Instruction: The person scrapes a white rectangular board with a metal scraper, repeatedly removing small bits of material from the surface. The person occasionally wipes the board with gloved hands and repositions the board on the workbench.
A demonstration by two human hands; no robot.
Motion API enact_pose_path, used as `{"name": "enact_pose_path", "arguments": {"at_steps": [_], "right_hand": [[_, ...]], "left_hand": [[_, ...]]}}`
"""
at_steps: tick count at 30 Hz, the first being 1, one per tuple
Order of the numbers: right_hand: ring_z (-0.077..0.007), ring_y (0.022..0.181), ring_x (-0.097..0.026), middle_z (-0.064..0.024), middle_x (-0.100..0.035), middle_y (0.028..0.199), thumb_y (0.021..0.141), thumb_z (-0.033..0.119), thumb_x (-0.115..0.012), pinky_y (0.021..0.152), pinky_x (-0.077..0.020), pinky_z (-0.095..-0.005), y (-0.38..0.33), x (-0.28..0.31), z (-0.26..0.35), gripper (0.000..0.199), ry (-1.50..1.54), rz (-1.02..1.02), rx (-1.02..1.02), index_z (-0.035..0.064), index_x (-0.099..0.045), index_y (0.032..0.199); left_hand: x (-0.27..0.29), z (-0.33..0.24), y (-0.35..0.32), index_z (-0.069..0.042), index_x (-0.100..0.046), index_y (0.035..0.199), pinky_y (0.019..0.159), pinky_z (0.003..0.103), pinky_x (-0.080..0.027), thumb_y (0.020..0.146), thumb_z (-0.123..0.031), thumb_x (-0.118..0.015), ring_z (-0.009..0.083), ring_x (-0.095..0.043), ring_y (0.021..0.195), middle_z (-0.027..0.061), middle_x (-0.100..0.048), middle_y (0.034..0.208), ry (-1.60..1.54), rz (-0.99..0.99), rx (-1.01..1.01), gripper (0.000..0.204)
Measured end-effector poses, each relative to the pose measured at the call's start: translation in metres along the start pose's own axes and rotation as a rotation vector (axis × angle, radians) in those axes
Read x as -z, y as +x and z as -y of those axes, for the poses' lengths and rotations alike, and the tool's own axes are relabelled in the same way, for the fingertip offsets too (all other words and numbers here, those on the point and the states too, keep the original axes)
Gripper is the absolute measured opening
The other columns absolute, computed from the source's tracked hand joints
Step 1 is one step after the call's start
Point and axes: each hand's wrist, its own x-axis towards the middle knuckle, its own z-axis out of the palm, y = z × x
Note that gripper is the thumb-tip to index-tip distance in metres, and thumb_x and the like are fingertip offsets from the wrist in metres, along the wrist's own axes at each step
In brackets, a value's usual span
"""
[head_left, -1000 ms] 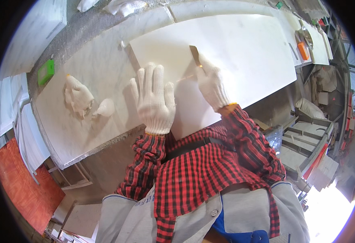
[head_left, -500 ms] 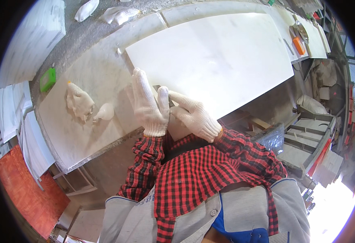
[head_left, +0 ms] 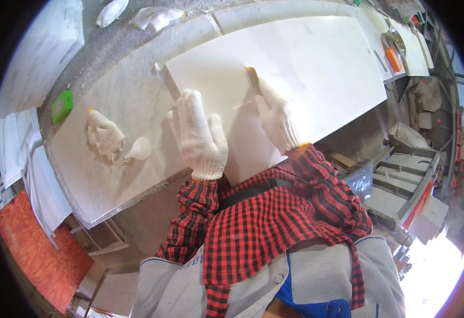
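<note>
No longer close beside the left hand (head_left: 202,138), the right hand (head_left: 280,121) sits at its three o'clock, suggesting back-and-forth work, fingers closed on a thin blade (head_left: 252,77) pointing to eleven over the white slab (head_left: 316,58). The left's fingers stretch straight, seemingly empty, at the slab's eight o'clock edge.

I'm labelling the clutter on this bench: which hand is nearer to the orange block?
Right. The right hand is to the lower left of the orange block; the left hand is farther left.
</note>
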Motion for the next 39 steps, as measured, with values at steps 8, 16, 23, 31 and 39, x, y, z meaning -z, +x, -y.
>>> {"name": "enact_pose_path", "arguments": {"at_steps": [8,16,23,31,39], "right_hand": [[-0.0376,0.075,-0.070,-0.0231,-0.070,0.085,0.095,0.019,-0.057,0.072,-0.0544,-0.0448,0.028,-0.016,0.012,0.044,-0.294,0.056,0.095,0.0079,-0.060,0.137],[-0.0180,0.089,-0.070,-0.0236,-0.073,0.109,0.095,0.004,-0.052,0.080,-0.0555,-0.0345,0.018,-0.020,-0.004,0.048,0.153,0.304,0.085,0.0013,-0.055,0.144],[-0.0258,0.096,-0.073,-0.0160,-0.073,0.116,0.097,0.009,-0.060,0.084,-0.0569,-0.0337,-0.064,0.008,-0.001,0.050,-0.105,0.577,0.029,0.0210,-0.057,0.145],[-0.0290,0.082,-0.072,-0.0110,-0.075,0.097,0.093,0.018,-0.069,0.072,-0.0569,-0.0364,-0.104,0.037,-0.030,0.042,-0.132,0.378,0.116,0.0230,-0.065,0.135],[-0.0295,0.081,-0.073,-0.0118,-0.075,0.095,0.092,0.018,-0.071,0.072,-0.0571,-0.0354,-0.107,0.046,-0.037,0.038,-0.109,0.350,0.100,0.0204,-0.068,0.130]], "left_hand": [[0.000,0.001,0.000,0.002,-0.050,0.144,0.116,0.056,-0.034,0.093,-0.013,-0.064,0.0386,-0.054,0.132,0.0216,-0.056,0.143,0.009,0.001,-0.040,0.055],[-0.005,0.005,-0.003,0.005,-0.049,0.145,0.116,0.054,-0.034,0.095,-0.013,-0.062,0.0404,-0.054,0.133,0.0252,-0.054,0.145,-0.075,-0.056,-0.032,0.055],[0.004,0.009,-0.005,0.009,-0.043,0.148,0.121,0.046,-0.031,0.101,-0.007,-0.050,0.0369,-0.055,0.134,0.0255,-0.052,0.148,-0.237,-0.156,-0.106,0.050],[0.025,-0.004,0.018,0.005,-0.056,0.140,0.120,0.048,-0.031,0.097,-0.003,-0.056,0.0324,-0.066,0.110,0.0205,-0.068,0.125,-0.409,0.223,-0.104,0.044],[0.009,-0.006,0.056,-0.003,-0.055,0.144,0.117,0.046,-0.032,0.098,-0.012,-0.056,0.0279,-0.064,0.105,0.0155,-0.067,0.126,-0.144,0.705,-0.249,0.046]]}}
